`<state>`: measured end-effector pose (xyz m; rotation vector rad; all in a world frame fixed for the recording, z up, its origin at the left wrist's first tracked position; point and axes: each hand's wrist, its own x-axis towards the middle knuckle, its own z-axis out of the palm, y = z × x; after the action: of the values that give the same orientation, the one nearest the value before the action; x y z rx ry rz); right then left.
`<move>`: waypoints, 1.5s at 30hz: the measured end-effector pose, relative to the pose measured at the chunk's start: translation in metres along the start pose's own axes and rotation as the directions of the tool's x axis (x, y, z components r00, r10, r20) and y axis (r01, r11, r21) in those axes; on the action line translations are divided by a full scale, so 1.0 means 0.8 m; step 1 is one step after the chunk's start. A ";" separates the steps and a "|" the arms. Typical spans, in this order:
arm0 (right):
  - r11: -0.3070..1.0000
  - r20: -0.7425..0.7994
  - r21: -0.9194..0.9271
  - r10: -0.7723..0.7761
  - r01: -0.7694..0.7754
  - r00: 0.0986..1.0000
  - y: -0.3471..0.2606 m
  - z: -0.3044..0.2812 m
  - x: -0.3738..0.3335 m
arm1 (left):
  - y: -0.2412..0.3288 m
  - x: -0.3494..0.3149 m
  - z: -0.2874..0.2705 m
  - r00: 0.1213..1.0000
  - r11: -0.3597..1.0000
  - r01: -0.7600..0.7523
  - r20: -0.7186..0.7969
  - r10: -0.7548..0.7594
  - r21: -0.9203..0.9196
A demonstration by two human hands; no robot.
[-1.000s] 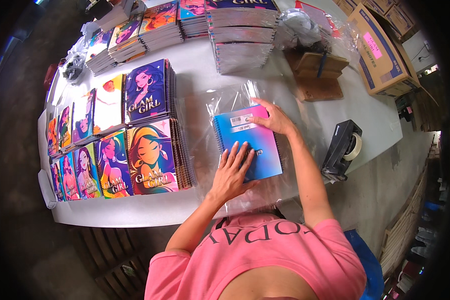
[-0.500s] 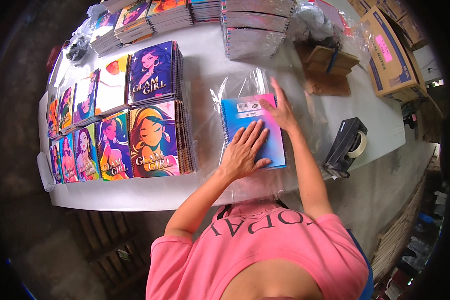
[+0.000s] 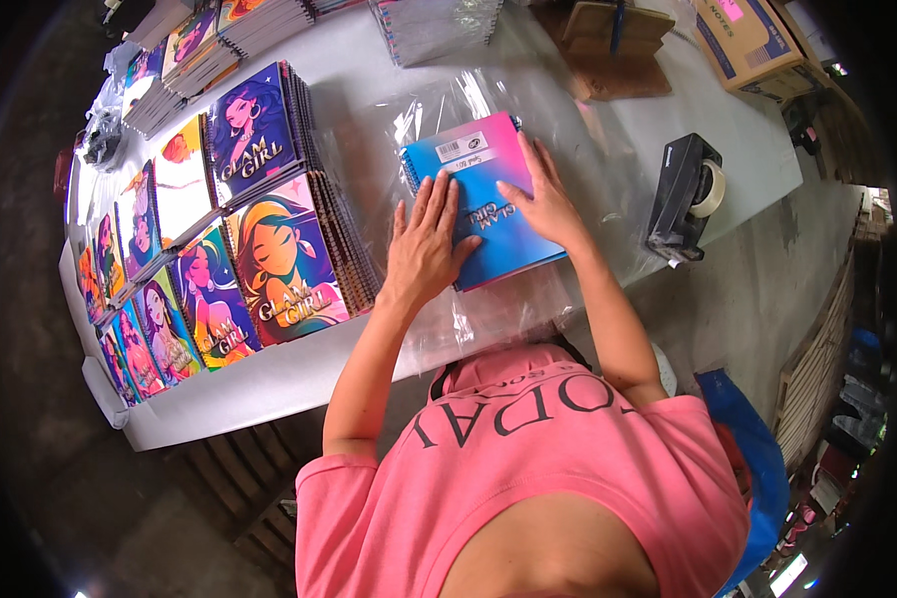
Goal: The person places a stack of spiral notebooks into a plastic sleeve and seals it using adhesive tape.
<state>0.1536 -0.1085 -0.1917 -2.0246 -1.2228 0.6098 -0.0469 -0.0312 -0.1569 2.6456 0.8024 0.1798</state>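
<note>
A spiral notebook [image 3: 509,240] with a blue-to-pink cover and a white barcode label lies in front of me on a clear plastic sheet or bag [image 3: 385,120]. It may be more than one notebook stacked; I cannot tell. My left hand [image 3: 426,244] rests flat over its left edge, fingers stretched upward and thumb apart on the cover. Along the right edge lies my right hand [image 3: 548,202], its fingers extended and its thumb on the cover. Neither hand is closed round the notebook.
Stacks of illustrated spiral notebooks [image 3: 287,254] stand at the left of the white table [image 3: 209,409]. A black tape dispenser [image 3: 680,199] sits to the right. Farther back are a brown wooden stand [image 3: 618,50], a cardboard box [image 3: 752,45] and more notebook stacks [image 3: 437,30].
My left hand has shifted from the middle of the cover to its left edge. My right hand has come down from the top right corner onto the right side. The whole view has tilted.
</note>
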 end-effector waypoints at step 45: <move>0.945 -0.616 -0.190 0.095 -0.265 0.782 0.063 -0.047 -0.117 | 0.002 0.002 0.026 0.999 0.999 -0.037 0.038 0.037 0.001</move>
<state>0.1661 -0.2203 -0.2012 -2.3231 -0.7480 -0.1487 -0.0397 -0.0380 -0.1751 2.6590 0.7424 0.1382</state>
